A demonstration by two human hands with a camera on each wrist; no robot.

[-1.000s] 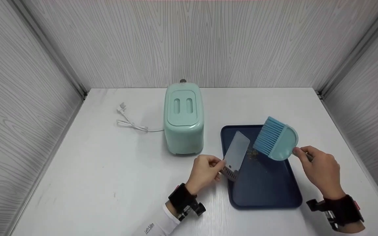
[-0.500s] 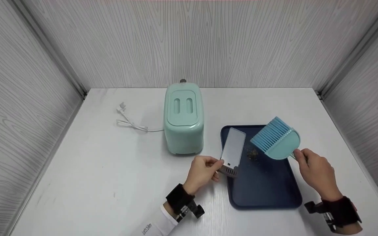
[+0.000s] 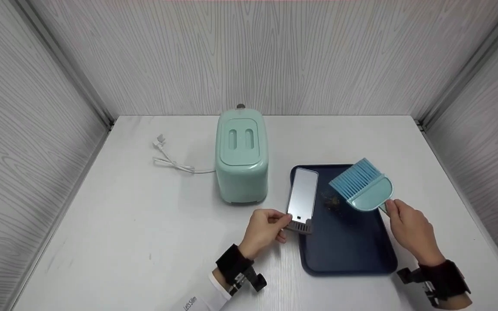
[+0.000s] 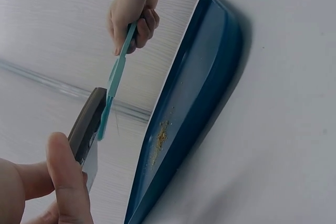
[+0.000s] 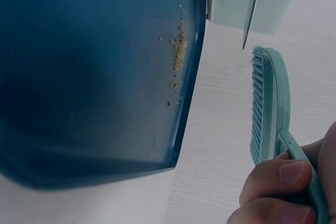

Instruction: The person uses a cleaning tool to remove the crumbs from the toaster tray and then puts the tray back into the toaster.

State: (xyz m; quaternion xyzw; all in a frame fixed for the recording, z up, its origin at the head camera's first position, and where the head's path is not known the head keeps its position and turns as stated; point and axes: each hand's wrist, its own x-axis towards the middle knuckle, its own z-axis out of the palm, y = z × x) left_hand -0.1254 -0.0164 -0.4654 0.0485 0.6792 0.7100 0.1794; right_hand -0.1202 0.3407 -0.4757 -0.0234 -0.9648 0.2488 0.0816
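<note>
My left hand (image 3: 266, 229) pinches the slotted dark-grey end of a flat, shiny metal crumb tray (image 3: 303, 194), held over the left side of a navy serving tray (image 3: 348, 255). In the left wrist view the crumb tray shows edge-on, high above the serving tray. My right hand (image 3: 413, 229) grips the handle of a light-blue brush (image 3: 370, 192) with wide bristles, over the serving tray's right side. The bristles point toward the crumb tray, apart from it in the head view. A small heap of brown-yellow crumbs (image 5: 179, 56) lies on the serving tray below.
A mint-green toaster (image 3: 242, 155) with its lid on stands left of the serving tray. Its white cord (image 3: 180, 167) and plug lie on the white table (image 3: 115, 224) further left. Wood-grain panels (image 3: 249, 56) enclose the back and both sides.
The crumb tray has swung left and levelled, its face now brightly reflecting. The brush has turned and dropped slightly, and the right hand has shifted a little left. The crumb heap shows more clearly.
</note>
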